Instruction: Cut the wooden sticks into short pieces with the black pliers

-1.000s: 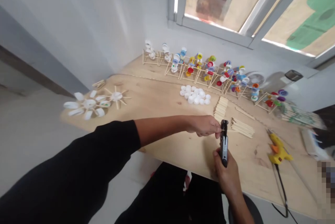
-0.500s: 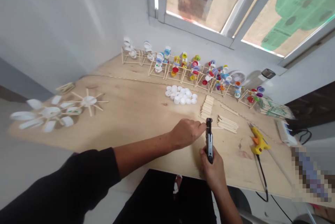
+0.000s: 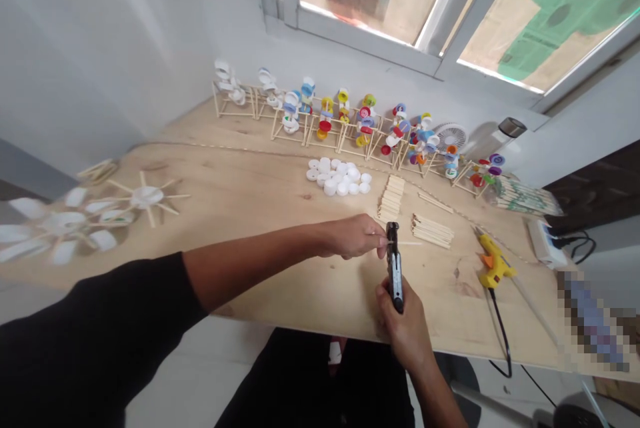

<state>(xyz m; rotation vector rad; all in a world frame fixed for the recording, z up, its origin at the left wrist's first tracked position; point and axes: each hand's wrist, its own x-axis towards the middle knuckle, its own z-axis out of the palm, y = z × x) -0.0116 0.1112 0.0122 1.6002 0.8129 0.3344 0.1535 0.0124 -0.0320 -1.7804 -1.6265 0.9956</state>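
My right hand [image 3: 409,325] is wrapped around the handles of a multi-tool with plier jaws [image 3: 395,271], its head pointing away from me. A thin wooden stick [image 3: 411,243] crosses the jaws and sticks out to the right. My left hand [image 3: 356,236] pinches the stick's left end, close against the jaws. Just beyond the tool lies a stack of short sticks [image 3: 391,198]. To its right is a pile of longer sticks [image 3: 433,231]. White bottle caps [image 3: 341,178] sit in a cluster behind my left hand.
A yellow glue gun [image 3: 495,263] lies at right, near a power strip [image 3: 546,245] and bagged sticks [image 3: 527,196]. Along the wall stand several stick frames with coloured caps [image 3: 367,131], a small fan [image 3: 450,138] and a bottle [image 3: 503,136]. Spoked stick wheels [image 3: 147,197] lie left.
The view has shifted slightly, so the table's things sit further left. Both hands keep hold of the stick and the multi-tool; my left fingers have tilted a little downward.
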